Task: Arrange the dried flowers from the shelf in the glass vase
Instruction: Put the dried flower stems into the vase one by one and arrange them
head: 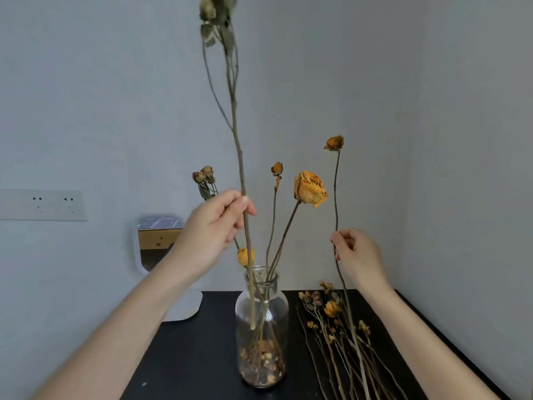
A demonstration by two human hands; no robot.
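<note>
With the tall dried stem (238, 145) pinched in the left hand (213, 226) and a thin rose stem (336, 197) pinched in the right hand (359, 255), the glass vase (281, 319) could easily get tipped if levered sideways.

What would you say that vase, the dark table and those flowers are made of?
The vase looks like clear, glossy glass: stems and crumbs at its bottom show through. The table has a black matte top, perhaps painted wood or laminate; I cannot tell. The flowers seem real and dried: shrivelled orange petals, thin brown stems.
</note>
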